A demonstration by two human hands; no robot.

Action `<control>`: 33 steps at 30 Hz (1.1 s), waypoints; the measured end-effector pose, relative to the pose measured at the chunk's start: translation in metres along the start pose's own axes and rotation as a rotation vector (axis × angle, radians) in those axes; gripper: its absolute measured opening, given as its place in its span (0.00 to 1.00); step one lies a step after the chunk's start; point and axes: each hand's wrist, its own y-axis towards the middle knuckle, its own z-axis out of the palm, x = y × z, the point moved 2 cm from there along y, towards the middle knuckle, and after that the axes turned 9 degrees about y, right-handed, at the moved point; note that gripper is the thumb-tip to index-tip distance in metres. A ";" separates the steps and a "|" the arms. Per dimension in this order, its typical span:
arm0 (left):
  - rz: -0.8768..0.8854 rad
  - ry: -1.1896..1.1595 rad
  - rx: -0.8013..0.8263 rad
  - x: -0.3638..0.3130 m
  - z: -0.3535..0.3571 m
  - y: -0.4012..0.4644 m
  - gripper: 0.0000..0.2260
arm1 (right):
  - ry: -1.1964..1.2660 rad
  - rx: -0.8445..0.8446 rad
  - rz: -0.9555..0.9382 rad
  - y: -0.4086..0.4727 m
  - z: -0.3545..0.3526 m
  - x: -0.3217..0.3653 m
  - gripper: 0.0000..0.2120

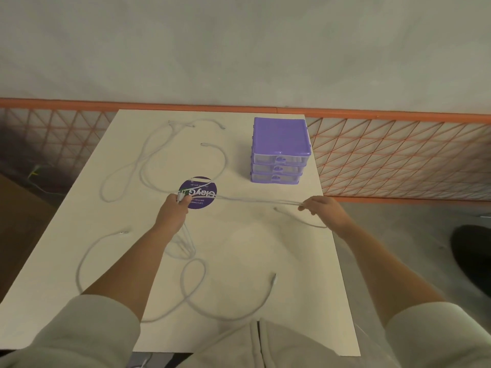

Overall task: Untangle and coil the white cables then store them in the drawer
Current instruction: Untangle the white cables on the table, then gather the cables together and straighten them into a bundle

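On the white table (pixel 305 301), loose white cables (pixel 196 296) are seen nearest, then a doubled cable (pixel 255 201) is held taut above the table between the left hand (pixel 174 209), clenched around its ends, and the right hand (pixel 322 208), pinching its fold, with the purple drawer unit (pixel 279 150), all drawers closed, beyond.

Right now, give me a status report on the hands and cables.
Left hand and right hand grip one white cable stretched between them. Other cables loose on table. Purple drawer unit shut.
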 end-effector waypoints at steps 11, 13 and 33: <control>-0.040 -0.046 -0.049 0.010 -0.005 0.006 0.11 | 0.017 0.006 -0.002 0.009 -0.024 -0.021 0.09; -0.051 -0.050 -0.052 0.013 -0.004 0.007 0.12 | -0.019 0.036 -0.019 0.011 -0.026 -0.024 0.08; -0.083 0.067 0.036 0.015 -0.004 0.011 0.13 | -0.330 0.014 0.052 0.031 -0.030 -0.048 0.06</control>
